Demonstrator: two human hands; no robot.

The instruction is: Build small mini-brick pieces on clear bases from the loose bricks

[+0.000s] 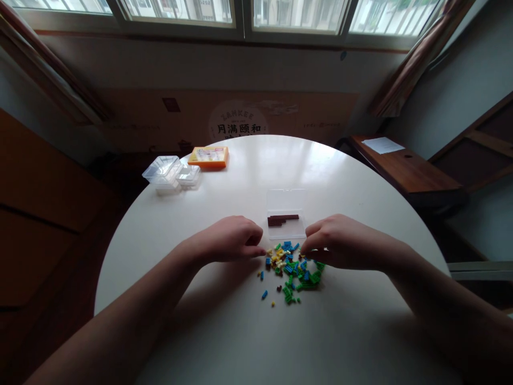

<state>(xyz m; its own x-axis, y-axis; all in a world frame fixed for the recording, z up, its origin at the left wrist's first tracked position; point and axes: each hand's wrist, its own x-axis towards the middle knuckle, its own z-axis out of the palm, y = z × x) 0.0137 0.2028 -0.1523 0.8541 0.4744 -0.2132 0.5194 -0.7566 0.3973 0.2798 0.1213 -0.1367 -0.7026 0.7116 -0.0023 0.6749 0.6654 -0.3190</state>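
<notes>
A loose pile of small building bricks (289,267) in green, blue, yellow, cream and brown lies on the white round table (224,331). At the pile's left edge is my left hand (232,239), its fingers curled and its thumb apart from them, beside the cream and yellow bricks. Opposite it, my right hand (340,241) reaches in with bent fingertips drawn together at the pile's upper right; what they pinch is too small to make out. Just beyond the pile, a clear plastic case (286,200) lies with its lid back, holding dark brown brick strips (282,219).
At the table's far left stand stacked clear plastic boxes (162,170) and an orange box (208,158). A few stray bricks (264,294) lie in front of the pile. A brown wooden desk (417,174) with papers (382,145) is at the right, beyond the table's edge.
</notes>
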